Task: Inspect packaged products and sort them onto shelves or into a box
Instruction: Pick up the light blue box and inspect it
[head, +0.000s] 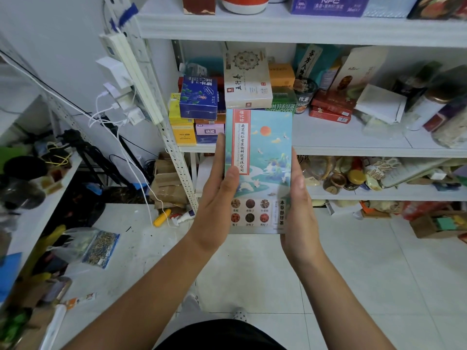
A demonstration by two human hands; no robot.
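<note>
Tea box (260,157) is dead centre, upright, printed face toward the camera, held up in front of the shelves. Left hand (217,198) grips its left edge with the thumb over the front. Right hand (300,205) clasps the right edge a bit lower.

Reads like the inspecting bit to me, since this one isn't placed anywhere yet.

The middle shelf (328,137) behind it already carries loads:
- white box (246,82) at 12 o'clock
- blue box (199,99) at 11
- red boxes (331,109) at 2, with bare board just below them

Jars (353,178) sit on the lower shelf at 3. On the floor there's a cardboard box (429,227) at 4, and I can't tell if that's the sorting box. A clear bag (102,246) lies at 8.

My guess is plenty is sorted, this box is pending, and the floor stuff is left.
</note>
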